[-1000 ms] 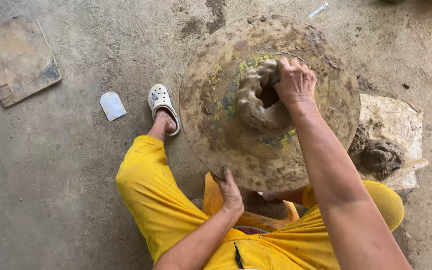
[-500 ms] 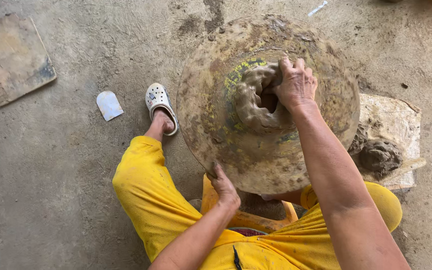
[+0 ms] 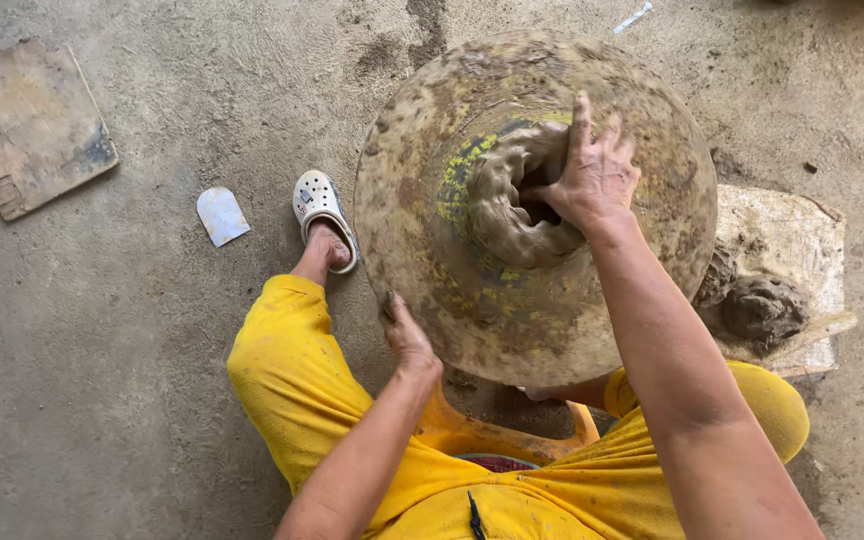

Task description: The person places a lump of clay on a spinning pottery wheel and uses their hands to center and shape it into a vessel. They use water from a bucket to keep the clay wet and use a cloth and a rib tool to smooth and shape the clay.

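A round, clay-smeared potter's wheel (image 3: 432, 130) sits low on the concrete floor in front of me. On its middle stands a lump of wet brown clay (image 3: 497, 205) with a hollow in it. My right hand (image 3: 592, 175) presses into that hollow, thumb hidden inside, fingers spread over the rim. My left hand (image 3: 404, 335) rests flat on the wheel's near left edge, fingers against the rim. The wheel's surface looks blurred.
I sit on a low orange stool (image 3: 497, 435) in yellow clothes, one foot in a white clog (image 3: 322, 215). A pale scraper (image 3: 222, 215) and a square board (image 3: 32, 125) lie to the left. A slab (image 3: 802, 240) at the right carries spare clay (image 3: 762, 310).
My left hand has slid along the wheel's near edge toward the left. The clay lump has turned under my right hand, which stays in the hollow.
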